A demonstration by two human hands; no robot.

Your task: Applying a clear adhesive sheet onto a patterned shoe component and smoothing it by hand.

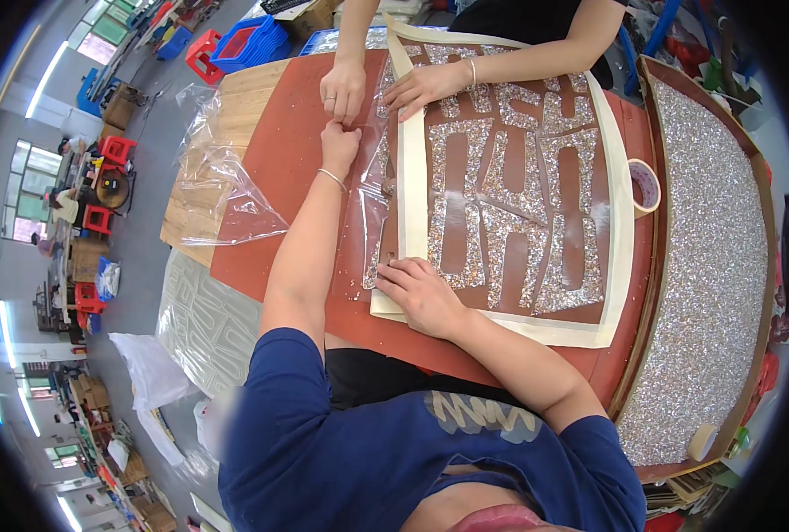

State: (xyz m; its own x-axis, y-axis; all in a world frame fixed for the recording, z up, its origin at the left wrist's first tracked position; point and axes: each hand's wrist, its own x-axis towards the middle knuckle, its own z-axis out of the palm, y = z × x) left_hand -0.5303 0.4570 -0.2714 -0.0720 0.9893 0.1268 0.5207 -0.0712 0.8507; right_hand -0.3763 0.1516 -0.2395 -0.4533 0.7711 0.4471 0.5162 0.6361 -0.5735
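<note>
A brown patterned panel (470, 257) with glittery pieces lies before me, bordered by cream tape strips (415, 195). My left hand (339, 149) is closed beyond the panel's left side, its fingertips at a clear plastic film (359, 222) and seemingly pinching its edge. My right hand (421, 294) rests on the panel's near left corner, fingers stretched over the tape and film. Across from me, a co-worker's closed hand (344, 90) meets my left fingers, hiding what lies between. That person's other hand (428, 87) presses flat on the panel's far left edge.
A reddish-brown board (266, 182) lies under the panel on a wooden table (186, 213). Crumpled clear plastic (235, 204) sits at left. A tape roll (644, 186) stands right of the panel, beside a large glitter-covered tray (709, 266). Blue trays (251, 43) are stacked at far left.
</note>
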